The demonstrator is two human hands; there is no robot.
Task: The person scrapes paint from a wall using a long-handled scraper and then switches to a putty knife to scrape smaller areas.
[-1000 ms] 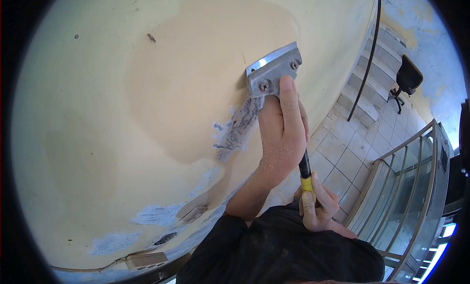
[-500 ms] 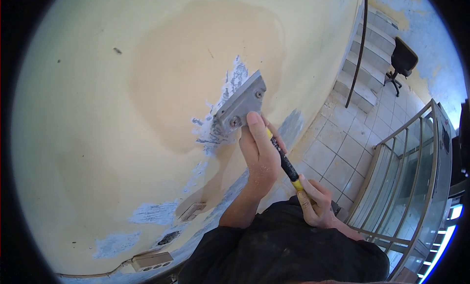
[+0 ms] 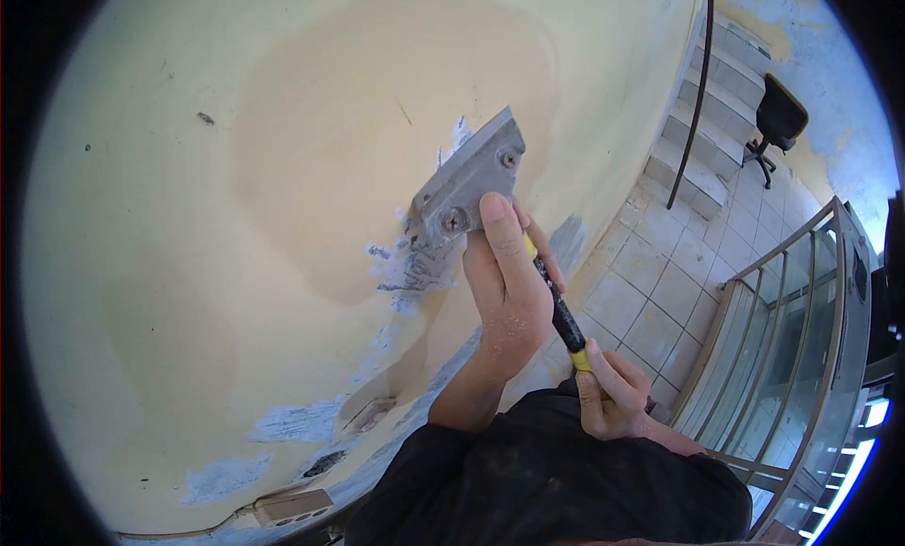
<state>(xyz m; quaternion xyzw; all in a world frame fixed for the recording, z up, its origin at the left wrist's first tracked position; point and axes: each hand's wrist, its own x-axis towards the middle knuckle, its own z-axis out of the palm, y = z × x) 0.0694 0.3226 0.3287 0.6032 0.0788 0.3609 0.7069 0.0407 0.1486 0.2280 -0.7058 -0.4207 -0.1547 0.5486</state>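
Note:
A wall scraper with a wide grey metal head, two screws and a black and yellow handle slants across the view. My left hand is closed around its neck, the thumb lying along the metal just below the head. Lower down, my right hand grips the yellow end of the handle. The blade lies against the yellowish wall, over a ragged patch where the paint is gone and pale bluish material shows. The head hides part of that patch.
A damp-looking darker stain surrounds the patch. More peeled spots and a socket strip are lower on the wall. To the right are a glass-sided metal case, steps, a dark pole and an office chair on tiled floor.
The scraper head has moved slightly up the wall, covering more of the bare patch's upper part. Both hands have kept their grip and shifted a little with it.

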